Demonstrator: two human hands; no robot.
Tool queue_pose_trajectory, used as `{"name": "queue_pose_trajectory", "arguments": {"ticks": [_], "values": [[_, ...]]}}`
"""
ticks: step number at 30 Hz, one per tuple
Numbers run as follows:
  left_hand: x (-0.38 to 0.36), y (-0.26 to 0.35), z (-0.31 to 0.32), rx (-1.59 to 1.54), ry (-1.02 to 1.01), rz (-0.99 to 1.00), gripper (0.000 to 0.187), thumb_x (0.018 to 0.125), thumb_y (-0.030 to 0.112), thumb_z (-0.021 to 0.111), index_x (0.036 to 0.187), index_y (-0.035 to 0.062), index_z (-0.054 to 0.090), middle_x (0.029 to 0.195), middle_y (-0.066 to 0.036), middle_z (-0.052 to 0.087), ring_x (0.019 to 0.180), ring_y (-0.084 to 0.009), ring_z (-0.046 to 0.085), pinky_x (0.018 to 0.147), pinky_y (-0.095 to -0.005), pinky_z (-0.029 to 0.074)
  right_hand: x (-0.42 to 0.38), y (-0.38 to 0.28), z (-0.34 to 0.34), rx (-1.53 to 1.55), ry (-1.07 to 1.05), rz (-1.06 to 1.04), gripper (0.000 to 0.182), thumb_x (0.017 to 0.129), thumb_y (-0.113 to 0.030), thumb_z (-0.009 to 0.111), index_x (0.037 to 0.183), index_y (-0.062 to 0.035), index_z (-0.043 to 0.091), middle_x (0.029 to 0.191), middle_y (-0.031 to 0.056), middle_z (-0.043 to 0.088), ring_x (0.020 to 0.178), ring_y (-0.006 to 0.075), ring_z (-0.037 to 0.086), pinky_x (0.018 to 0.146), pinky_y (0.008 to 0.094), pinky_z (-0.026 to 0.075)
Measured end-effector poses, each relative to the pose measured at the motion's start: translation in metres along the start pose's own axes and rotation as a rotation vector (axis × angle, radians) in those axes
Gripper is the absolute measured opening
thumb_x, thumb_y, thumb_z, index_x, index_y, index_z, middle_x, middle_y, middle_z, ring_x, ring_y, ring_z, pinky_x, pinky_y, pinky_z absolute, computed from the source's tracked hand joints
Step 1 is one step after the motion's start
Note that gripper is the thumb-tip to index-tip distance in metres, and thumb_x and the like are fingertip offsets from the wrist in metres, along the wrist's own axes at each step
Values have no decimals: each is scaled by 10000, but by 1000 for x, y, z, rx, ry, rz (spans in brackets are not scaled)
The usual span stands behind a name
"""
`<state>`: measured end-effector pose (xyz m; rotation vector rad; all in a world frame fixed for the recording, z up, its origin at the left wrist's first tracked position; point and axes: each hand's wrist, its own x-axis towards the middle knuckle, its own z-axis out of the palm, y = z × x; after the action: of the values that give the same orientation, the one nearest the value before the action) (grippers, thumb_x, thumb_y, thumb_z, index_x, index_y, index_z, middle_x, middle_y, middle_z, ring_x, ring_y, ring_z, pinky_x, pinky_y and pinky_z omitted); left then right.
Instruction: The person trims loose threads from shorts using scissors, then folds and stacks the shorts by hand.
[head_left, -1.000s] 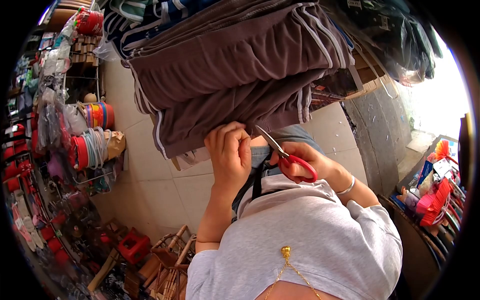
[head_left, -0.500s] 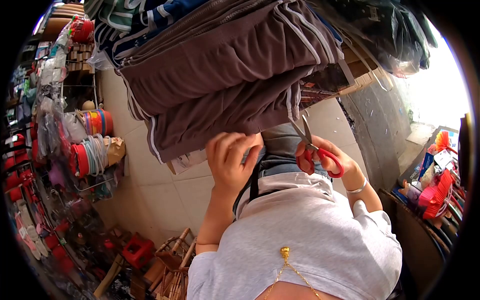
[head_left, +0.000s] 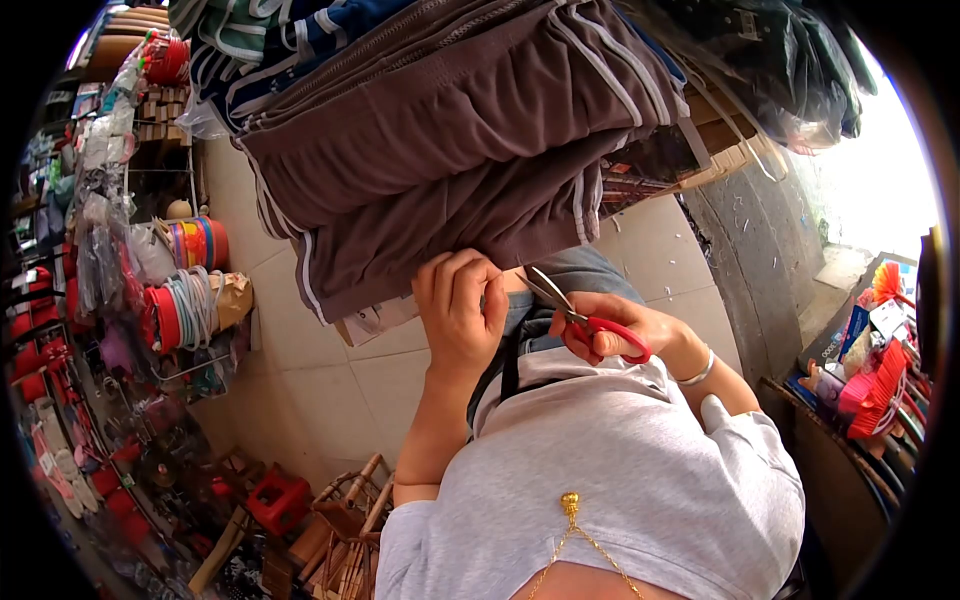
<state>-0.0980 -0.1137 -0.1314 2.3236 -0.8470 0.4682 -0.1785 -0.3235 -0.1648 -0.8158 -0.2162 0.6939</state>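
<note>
A stack of brown trousers with white side stripes fills the upper middle, and its lowest garment hangs towards me. At this garment's bottom edge my left hand is closed, thumb and fingers pinched on the cloth; any loose thread there is too small to make out. My right hand grips a pair of scissors with red handles. Their metal blades are slightly apart and point up-left towards the hem, a short way right of my left hand.
Striped blue clothing lies behind the trousers, and dark plastic-wrapped goods sit at upper right. Shelves of wares line the left, with a red stool below. White scraps dot the tiled floor. Colourful goods stand at right.
My right hand has moved left with the scissors, bringing the blades close to the hem and narrowing their gap. My left hand has shifted slightly up and right, its fingers more tightly together.
</note>
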Motion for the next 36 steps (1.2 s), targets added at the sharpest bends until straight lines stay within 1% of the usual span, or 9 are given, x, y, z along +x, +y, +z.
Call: {"name": "queue_pose_trajectory", "arguments": {"ticks": [2, 4, 14, 17, 19, 22, 29, 32, 36], "values": [[-1, 0, -1, -14, -13, -9, 125, 787, 15, 609, 886, 56, 545, 914, -70, 606, 885, -282, 527, 806, -387, 413, 1, 0, 0, -19, -3, 40, 684, 840, -579, 648, 1157, 15, 532, 721, -32, 448, 620, 69, 415, 556, 214, 342], [-4, -1, -1, -41, -10, -31, 161, 766, 43, 635, 893, 96, 551, 944, -37, 607, 903, -274, 530, 806, -395, 387, 3, -4, 1, -59, -5, 47, 686, 843, -582, 640, 1158, 17, 534, 718, -32, 451, 620, 72, 427, 556, 215, 350], [-9, -1, -5, -72, -36, -44, 147, 777, 52, 622, 906, 86, 560, 1042, -45, 621, 963, -276, 533, 849, -411, 371, 16, 0, 1, -69, 4, 4, 703, 842, -599, 625, 1158, 23, 540, 694, -23, 471, 604, 85, 470, 548, 224, 377], [-9, -1, -5, -75, -31, -44, 186, 756, 41, 653, 915, 89, 568, 1045, -44, 621, 959, -276, 534, 851, -410, 375, 15, -3, 0, -68, 5, 10, 704, 839, -602, 627, 1149, 25, 542, 687, -20, 479, 597, 88, 472, 547, 223, 378], [-7, 2, -3, -73, 12, -50, 204, 740, 28, 695, 906, 64, 581, 995, -84, 629, 951, -285, 534, 853, -396, 411, 9, -3, -3, -74, 2, 3, 706, 838, -604, 627, 1146, 25, 543, 686, -15, 485, 595, 90, 474, 547, 224, 380], [-3, 5, 2, 15, 46, -18, 269, 696, 55, 767, 909, 77, 604, 959, -63, 620, 936, -265, 536, 821, -381, 420, -2, -5, -7, -93, 13, -15, 707, 838, -607, 625, 1143, 26, 545, 681, -2, 502, 593, 95, 483, 547, 228, 384], [0, 4, 8, 30, 96, 23, 201, 710, 47, 765, 846, 97, 625, 890, -24, 617, 867, -239, 550, 788, -363, 418, -10, -4, -11, -48, 56, -46, 706, 828, -604, 640, 1137, 24, 546, 689, 9, 512, 593, 93, 484, 545, 232, 386], [-2, 3, 5, 9, 80, 2, 172, 734, 30, 747, 846, 87, 629, 883, -29, 633, 857, -247, 562, 784, -364, 427, -6, -6, -8, -66, 52, -5, 699, 831, -595, 646, 1134, 27, 547, 693, -2, 496, 595, 90, 472, 544, 228, 377], [-7, -1, 5, -38, 98, -27, 160, 731, 78, 761, 824, 105, 634, 894, -8, 643, 874, -230, 578, 776, -347, 421, 0, -8, -5, -55, 23, 53, 699, 826, -601, 651, 1133, 20, 555, 697, -25, 465, 608, 87, 458, 548, 224, 363]]}}
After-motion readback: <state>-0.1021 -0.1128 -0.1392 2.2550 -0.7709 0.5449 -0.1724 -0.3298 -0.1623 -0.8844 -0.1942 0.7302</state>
